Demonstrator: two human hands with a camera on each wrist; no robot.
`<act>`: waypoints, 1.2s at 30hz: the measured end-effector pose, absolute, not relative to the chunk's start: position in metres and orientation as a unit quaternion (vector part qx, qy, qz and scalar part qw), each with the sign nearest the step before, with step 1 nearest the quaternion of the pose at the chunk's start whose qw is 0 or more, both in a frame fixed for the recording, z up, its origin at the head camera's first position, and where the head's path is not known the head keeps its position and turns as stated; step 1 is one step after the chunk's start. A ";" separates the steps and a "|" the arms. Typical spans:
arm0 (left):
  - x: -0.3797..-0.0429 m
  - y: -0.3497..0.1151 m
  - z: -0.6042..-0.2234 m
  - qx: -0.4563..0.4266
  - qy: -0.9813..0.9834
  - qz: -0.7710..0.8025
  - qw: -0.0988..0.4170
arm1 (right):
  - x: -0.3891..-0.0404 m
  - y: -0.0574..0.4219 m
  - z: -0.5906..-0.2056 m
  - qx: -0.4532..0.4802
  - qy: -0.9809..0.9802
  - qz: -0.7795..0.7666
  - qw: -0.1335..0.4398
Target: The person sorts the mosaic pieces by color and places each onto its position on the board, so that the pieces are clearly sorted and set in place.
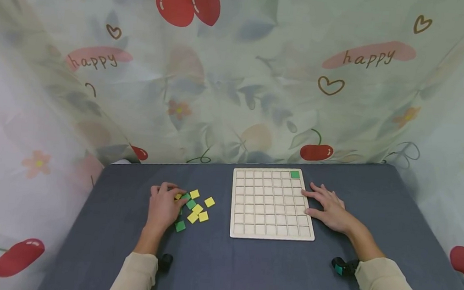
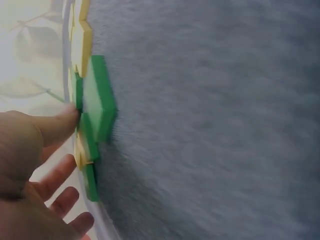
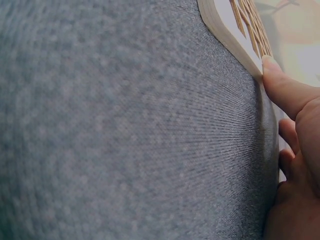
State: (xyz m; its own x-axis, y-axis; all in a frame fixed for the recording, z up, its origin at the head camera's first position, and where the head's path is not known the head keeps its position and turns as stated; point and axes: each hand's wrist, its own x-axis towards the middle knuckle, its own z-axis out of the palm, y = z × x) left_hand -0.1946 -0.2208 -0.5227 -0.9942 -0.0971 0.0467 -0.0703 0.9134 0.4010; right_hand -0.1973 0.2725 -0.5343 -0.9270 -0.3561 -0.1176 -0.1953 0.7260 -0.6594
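My left hand (image 1: 163, 206) is over the left side of a loose pile of small square tiles. Its thumb (image 2: 65, 120) touches the edge of a green tile (image 2: 76, 91) in the left wrist view, with the other fingers spread apart below. A yellow tile (image 1: 178, 196) shows between thumb and index finger in the head view; no firm grip on it is visible. To the right lies a pale gridded board (image 1: 273, 204), with one green tile (image 1: 294, 174) in its top right cell. My right hand (image 1: 330, 210) rests at the board's right edge, fingers spread, thumb (image 3: 280, 85) against the rim.
Several yellow tiles (image 1: 209, 202) and green tiles (image 1: 180, 226) lie scattered between the left hand and the board. A dark cloth (image 1: 266, 277) covers the table. Behind it hangs a printed curtain (image 1: 238, 72).
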 end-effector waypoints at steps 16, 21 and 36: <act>-0.206 -0.210 -0.509 0.066 -0.945 -0.312 0.073 | -0.196 0.271 -0.531 -0.148 0.921 -0.341 0.120; -0.208 -0.205 -0.502 0.055 -0.938 -0.333 0.084 | -0.197 0.272 -0.534 -0.148 0.921 -0.340 0.118; -0.226 -0.173 -0.484 0.030 -0.922 -0.383 0.052 | -0.197 0.274 -0.538 -0.146 0.921 -0.342 0.114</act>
